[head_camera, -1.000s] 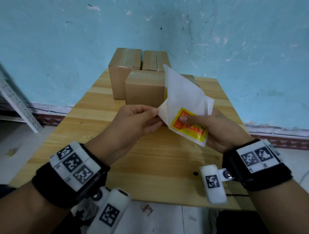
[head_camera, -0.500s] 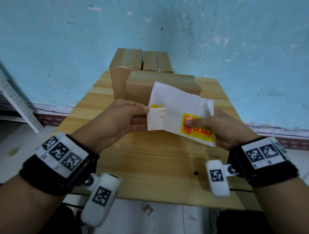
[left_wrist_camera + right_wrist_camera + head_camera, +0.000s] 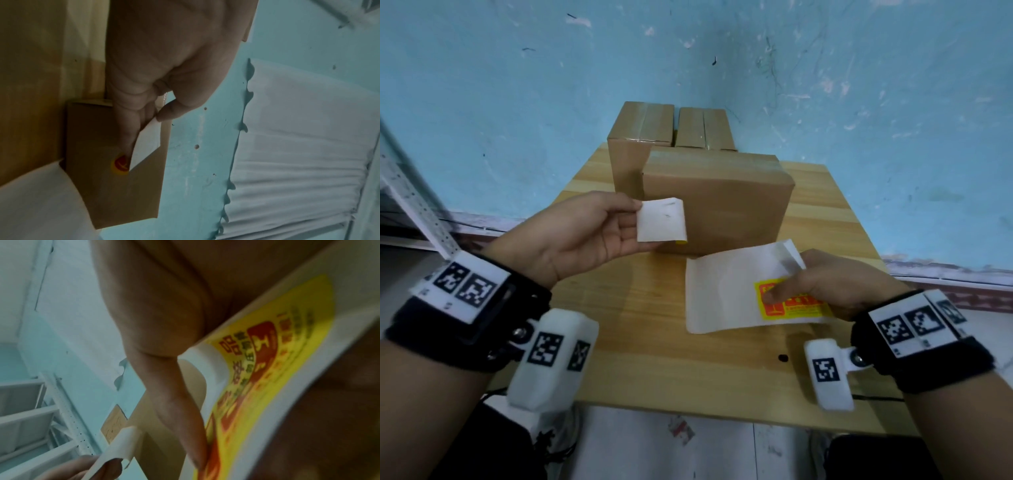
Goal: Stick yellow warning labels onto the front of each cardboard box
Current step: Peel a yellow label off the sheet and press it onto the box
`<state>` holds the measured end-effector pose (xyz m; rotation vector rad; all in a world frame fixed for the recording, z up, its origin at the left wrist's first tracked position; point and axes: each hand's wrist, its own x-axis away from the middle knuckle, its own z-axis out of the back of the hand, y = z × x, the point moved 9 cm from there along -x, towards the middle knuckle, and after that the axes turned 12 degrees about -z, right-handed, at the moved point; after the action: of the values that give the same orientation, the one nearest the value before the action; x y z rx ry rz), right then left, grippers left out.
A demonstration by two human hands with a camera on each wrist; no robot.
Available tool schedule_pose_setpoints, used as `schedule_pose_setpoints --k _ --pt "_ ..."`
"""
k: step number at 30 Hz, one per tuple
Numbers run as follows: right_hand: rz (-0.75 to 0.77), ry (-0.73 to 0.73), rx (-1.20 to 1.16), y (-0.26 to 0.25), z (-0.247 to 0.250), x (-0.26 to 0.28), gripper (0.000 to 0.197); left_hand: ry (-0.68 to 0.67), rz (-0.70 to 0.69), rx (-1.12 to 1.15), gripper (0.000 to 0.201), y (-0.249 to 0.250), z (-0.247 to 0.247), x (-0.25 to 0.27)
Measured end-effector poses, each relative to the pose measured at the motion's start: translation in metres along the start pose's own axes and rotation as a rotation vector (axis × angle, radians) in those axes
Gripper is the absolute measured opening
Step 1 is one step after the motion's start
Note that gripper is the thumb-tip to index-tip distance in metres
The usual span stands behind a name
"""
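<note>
My left hand (image 3: 619, 226) pinches a peeled label (image 3: 661, 221) by its edge, white back toward me, a yellow corner showing below; in the left wrist view the peeled label (image 3: 147, 144) hangs between thumb and fingers in front of a box. My right hand (image 3: 811, 284) grips the white backing sheet (image 3: 722, 294), thumb on a yellow and red warning label (image 3: 796, 306) still on it; the right wrist view shows that warning label (image 3: 265, 369) up close. The nearest cardboard box (image 3: 717, 202) stands just behind both hands, its front bare. Two more boxes (image 3: 642, 126) stand behind it.
A wooden table (image 3: 654, 342) carries the boxes, its near edge below my wrists. A blue wall (image 3: 517, 85) rises right behind the table. A white metal rack (image 3: 410, 205) stands at the left. Floor with scraps shows below the table edge.
The label has come off the sheet: my left hand has moved left and up with it, while my right hand has lowered the backing sheet toward the table.
</note>
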<state>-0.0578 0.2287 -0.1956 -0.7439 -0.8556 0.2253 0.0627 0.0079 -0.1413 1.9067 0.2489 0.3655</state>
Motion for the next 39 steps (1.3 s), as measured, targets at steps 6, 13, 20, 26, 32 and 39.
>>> schedule_pose_setpoints --k 6,13,20,26,32,39 --pt "0.045 -0.017 0.017 -0.012 -0.015 0.005 0.03 -0.012 -0.056 0.034 0.022 -0.008 -0.011 -0.001" --pt "0.094 0.102 0.07 -0.018 -0.01 0.014 0.016 0.006 -0.015 0.051 0.022 -0.026 -0.02 -0.003" --pt "0.178 0.254 0.22 -0.031 -0.004 0.026 0.015 -0.052 0.034 0.022 0.032 -0.042 -0.037 0.001" --pt "0.419 0.219 -0.09 -0.056 -0.01 0.043 0.017 -0.15 -0.062 -0.075 0.036 -0.049 -0.055 0.002" --pt "0.412 -0.094 -0.399 -0.056 -0.034 0.035 0.027 -0.092 -0.204 -0.398 0.028 -0.043 -0.052 0.005" --pt "0.355 -0.113 -0.507 -0.05 -0.038 0.025 0.01 -0.021 -0.299 -0.49 0.048 -0.034 -0.048 0.002"
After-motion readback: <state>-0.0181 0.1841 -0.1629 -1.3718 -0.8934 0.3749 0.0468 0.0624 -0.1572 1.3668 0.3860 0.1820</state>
